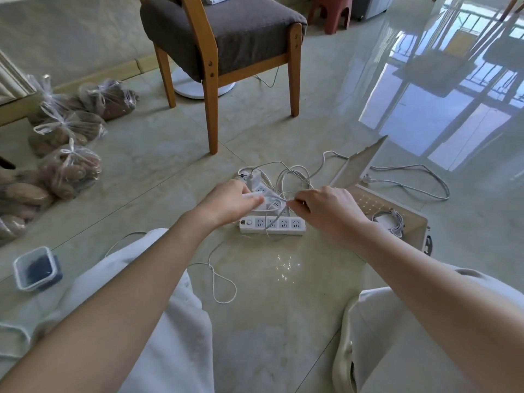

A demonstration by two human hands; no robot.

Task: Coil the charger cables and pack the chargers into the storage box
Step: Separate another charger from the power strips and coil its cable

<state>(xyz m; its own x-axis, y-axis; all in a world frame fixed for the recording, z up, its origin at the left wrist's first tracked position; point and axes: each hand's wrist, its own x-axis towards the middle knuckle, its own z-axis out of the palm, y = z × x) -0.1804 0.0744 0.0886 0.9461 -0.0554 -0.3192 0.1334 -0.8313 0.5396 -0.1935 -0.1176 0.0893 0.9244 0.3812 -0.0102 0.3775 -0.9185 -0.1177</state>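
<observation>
Looking down from my head, both my bare forearms reach out over the glossy, pale marbled floor tiles.

My left hand curls over a small white plastic charger block, its grip clenched on it. It sits just behind the long white plastic power strip with its row of four sockets. My right hand is close beside the left. Its grip is a pinch of thumb and forefinger on a thin, smooth white charger cable that runs between my hands.

Under my fingers a second white power strip lies at an angle, and a square white plug adapter stands upright in it. A loose tangle of thin white cables loops just behind.

To my right the beige rectangular storage box sits on the floor with its flat lid raised, and light dots speckle its inner floor. Inside lies a coiled white cable with its charger. A thicker white cord snakes across the tiles beyond the box. Nearer me, a thin white string-like cable lies in a slack loop.

Farther off stands a wooden chair with a grey woven cushion. At my left are crinkled clear plastic bags of brownish lumpy roots, tied at the top. A small square clear plastic tub with dark contents sits by my knee.
</observation>
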